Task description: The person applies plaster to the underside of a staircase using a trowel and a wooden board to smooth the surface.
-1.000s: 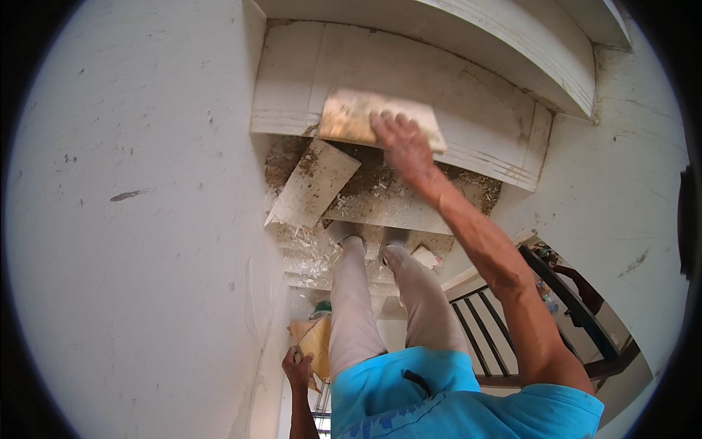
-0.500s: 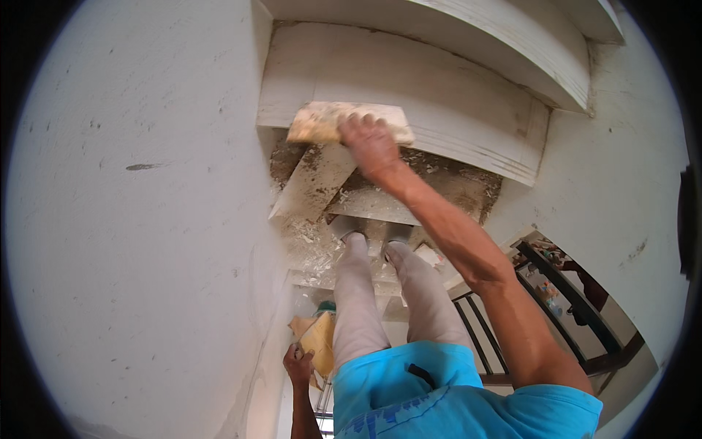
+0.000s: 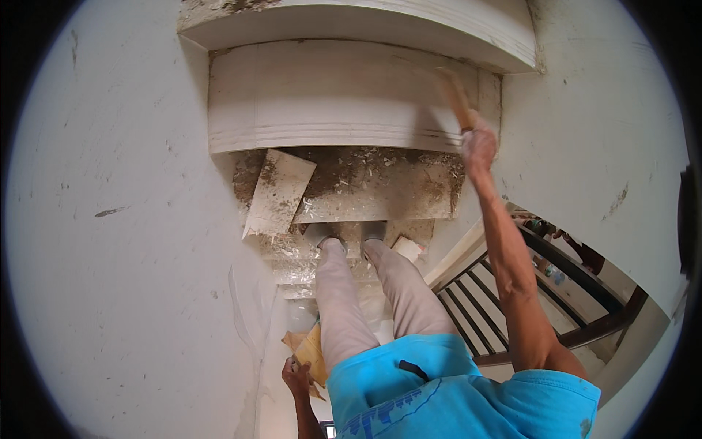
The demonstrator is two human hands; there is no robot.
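My right hand is raised at the right end of the white stair tread and closed on a pale, stained flat board. The board is seen nearly edge-on and smeared by motion, its shadow falling on the tread. Low down beside my left leg, my left hand grips a yellow-tan sheet, with a browner torn piece behind it. Part of that hand's fingers is hidden.
A loose pale slab lies slanted on the dirty, debris-strewn step ahead of my feet. White walls rise on both sides. A dark railing stands at lower right. A broken pale piece lies beside my right foot.
My right hand has swung right with the board, which has turned from broadside to nearly edge-on. The view has shifted, and my left hand still holds the tan sheet.
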